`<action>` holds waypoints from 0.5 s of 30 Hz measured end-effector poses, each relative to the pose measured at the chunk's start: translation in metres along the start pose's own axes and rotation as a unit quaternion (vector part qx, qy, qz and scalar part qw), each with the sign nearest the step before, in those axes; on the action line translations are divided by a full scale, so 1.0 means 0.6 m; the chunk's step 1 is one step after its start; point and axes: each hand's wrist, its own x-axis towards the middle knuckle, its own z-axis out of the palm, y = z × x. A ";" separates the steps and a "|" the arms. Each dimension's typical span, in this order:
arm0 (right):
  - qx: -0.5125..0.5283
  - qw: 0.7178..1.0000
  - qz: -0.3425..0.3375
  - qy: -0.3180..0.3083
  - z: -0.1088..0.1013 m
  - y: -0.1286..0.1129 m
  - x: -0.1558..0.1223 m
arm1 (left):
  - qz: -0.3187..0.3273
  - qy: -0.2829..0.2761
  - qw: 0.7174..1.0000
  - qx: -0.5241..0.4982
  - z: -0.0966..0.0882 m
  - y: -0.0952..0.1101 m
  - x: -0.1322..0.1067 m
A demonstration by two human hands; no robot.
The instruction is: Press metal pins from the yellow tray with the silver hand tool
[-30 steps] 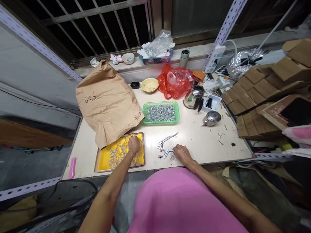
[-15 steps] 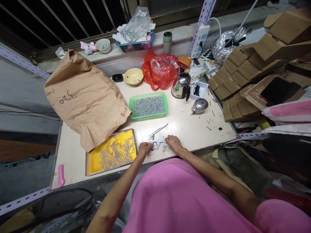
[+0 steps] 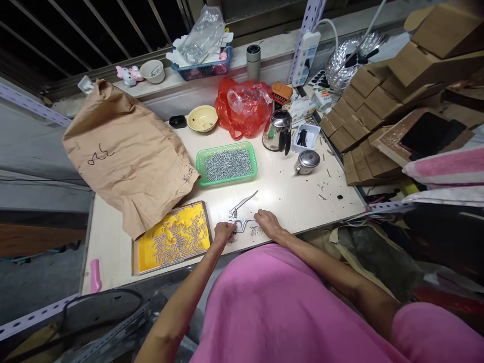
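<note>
A metal plier-like hand tool [image 3: 242, 212] lies on the pale table [image 3: 295, 196] near its front edge, one handle raised. My left hand [image 3: 224, 233] is closed in a pinch at the tool's head; what its fingers hold is too small to name. My right hand [image 3: 266, 223] rests on the tool's lower handle, fingers curled over it. Just left of my left hand, a yellow tray [image 3: 173, 241] holds several small metal pieces. Behind the tool stands a green basket [image 3: 227, 163] full of similar metal pieces.
A big brown paper sack [image 3: 124, 151] covers the table's left half. At the back are a yellow bowl [image 3: 202, 118], red plastic bag [image 3: 242, 106], steel kettle [image 3: 278, 132] and small steel pot [image 3: 307, 162]. Cardboard boxes [image 3: 381, 96] pile up on the right. A pink item [image 3: 94, 268] lies front left.
My left hand left the yellow tray and came right to the tool's head. My right hand stayed at the tool's handle. The camera view shifted a little.
</note>
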 end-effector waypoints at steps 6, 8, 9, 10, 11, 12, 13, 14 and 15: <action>0.000 1.000 0.001 0.014 0.000 0.001 -0.002 | -0.004 -0.021 1.000 0.003 0.001 0.004 0.001; -0.001 1.000 0.003 0.020 0.000 0.001 -0.003 | -0.009 -0.042 0.999 0.002 0.001 0.004 0.000; -0.002 1.000 0.004 0.022 0.000 0.001 -0.004 | -0.006 -0.045 0.999 0.007 0.001 0.003 0.000; -0.004 1.000 0.006 0.024 0.001 0.001 -0.005 | 0.004 -0.042 0.999 0.021 0.002 0.002 0.000; -0.006 1.000 0.007 0.025 0.001 0.000 -0.005 | 0.019 -0.032 0.998 0.043 0.002 0.000 -0.001; -0.009 1.000 0.007 0.027 0.001 -0.001 -0.006 | 0.034 -0.021 0.997 0.065 0.004 -0.002 -0.002; -0.011 0.999 0.006 0.029 0.001 -0.002 -0.007 | 0.044 -0.010 0.996 0.083 0.005 -0.003 -0.002; -0.014 0.999 0.005 0.031 0.001 -0.002 -0.008 | 0.045 -0.007 0.995 0.090 0.006 -0.005 -0.003; -0.016 0.999 0.003 0.034 0.002 -0.003 -0.008 | 0.035 -0.012 0.996 0.086 0.008 -0.007 -0.004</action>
